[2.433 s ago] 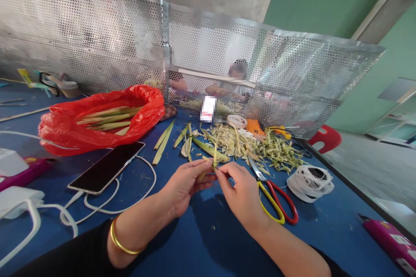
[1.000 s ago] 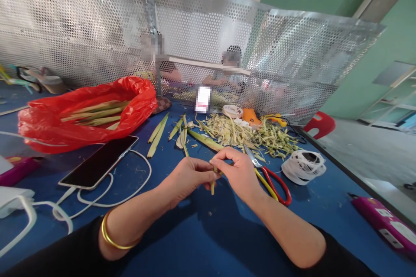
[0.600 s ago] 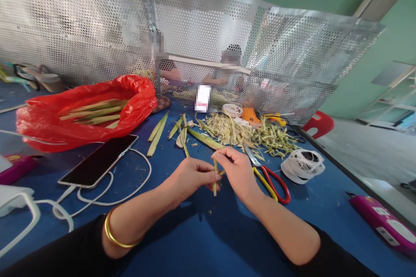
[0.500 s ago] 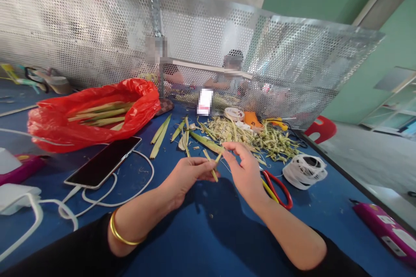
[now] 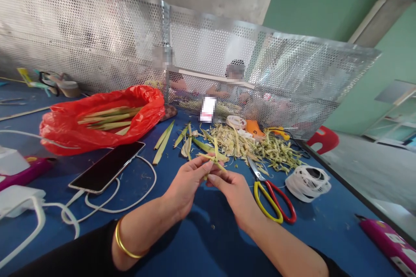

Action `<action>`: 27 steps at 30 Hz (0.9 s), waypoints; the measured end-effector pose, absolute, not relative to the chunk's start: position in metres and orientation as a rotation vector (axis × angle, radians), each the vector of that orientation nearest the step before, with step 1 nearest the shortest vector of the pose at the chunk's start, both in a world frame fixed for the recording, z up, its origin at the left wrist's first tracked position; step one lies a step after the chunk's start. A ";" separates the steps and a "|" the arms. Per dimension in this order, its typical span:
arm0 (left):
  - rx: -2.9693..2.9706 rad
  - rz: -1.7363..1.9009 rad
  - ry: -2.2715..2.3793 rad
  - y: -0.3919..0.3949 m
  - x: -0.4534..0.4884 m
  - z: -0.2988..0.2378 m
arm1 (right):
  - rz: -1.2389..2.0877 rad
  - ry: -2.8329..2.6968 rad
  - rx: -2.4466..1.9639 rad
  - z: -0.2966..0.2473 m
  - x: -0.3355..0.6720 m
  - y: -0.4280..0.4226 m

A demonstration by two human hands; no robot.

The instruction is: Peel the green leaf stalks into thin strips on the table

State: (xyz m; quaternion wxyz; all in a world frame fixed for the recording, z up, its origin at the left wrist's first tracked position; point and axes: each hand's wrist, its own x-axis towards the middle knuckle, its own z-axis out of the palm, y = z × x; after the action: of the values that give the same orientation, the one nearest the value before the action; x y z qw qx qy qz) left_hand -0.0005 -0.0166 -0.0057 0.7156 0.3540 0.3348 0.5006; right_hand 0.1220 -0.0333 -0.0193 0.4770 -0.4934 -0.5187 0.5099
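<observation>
Crossed pale-green leaf strips (image 5: 216, 150) are pinched between my two hands above the blue table (image 5: 182, 251). My left hand (image 5: 186, 185) is closed on them near the crossing, thumb on top. My right hand (image 5: 234, 191) meets it from the right, thumb and fingers pressed on the lower ends. One strip end sticks up, others point left and right; some of the strips are hidden by my fingers. Just beyond the hands lie cut leaf pieces (image 5: 160, 147) and a longer green leaf (image 5: 208, 146). Scissors with yellow and red handles (image 5: 268, 197) rest right of my right hand.
A red plastic bag (image 5: 53, 127) holds long leaves at the left. Near it are a phone (image 5: 107, 169) and white cable. Dried shreds (image 5: 224, 138), green trimmings (image 5: 279, 149) and a white ribbon roll (image 5: 307, 184) lie right. A perforated metal screen (image 5: 208, 39) stands behind, with people beyond it.
My right hand has come down and in, and now pinches the strips beside my left hand. The strips have turned, one end now upright. The scissors show more fully.
</observation>
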 end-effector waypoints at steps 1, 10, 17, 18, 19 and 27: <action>0.775 1.103 0.744 -0.017 0.000 -0.006 | 1.279 -1.236 -1.179 -0.020 0.122 -0.033; 0.880 1.144 0.840 -0.013 -0.001 -0.012 | 1.432 -1.155 -0.973 -0.017 0.118 -0.039; 0.829 1.151 0.899 -0.010 -0.003 -0.009 | 1.389 -1.377 -1.038 -0.015 0.127 -0.032; 0.839 1.153 0.903 -0.010 -0.004 -0.008 | 1.322 -1.456 -1.088 -0.013 0.130 -0.031; 0.856 1.156 0.911 -0.009 -0.004 -0.006 | 1.215 -1.539 -1.152 -0.011 0.132 -0.030; 1.010 1.033 0.973 -0.006 -0.011 0.002 | 0.577 -1.884 -1.377 -0.005 0.143 -0.028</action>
State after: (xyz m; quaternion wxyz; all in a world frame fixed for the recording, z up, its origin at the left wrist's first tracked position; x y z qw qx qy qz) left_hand -0.0114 -0.0062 0.0020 0.6441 0.4436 0.4272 0.4537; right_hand 0.1428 -0.0279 -0.0048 0.3605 -0.5344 -0.7309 0.2239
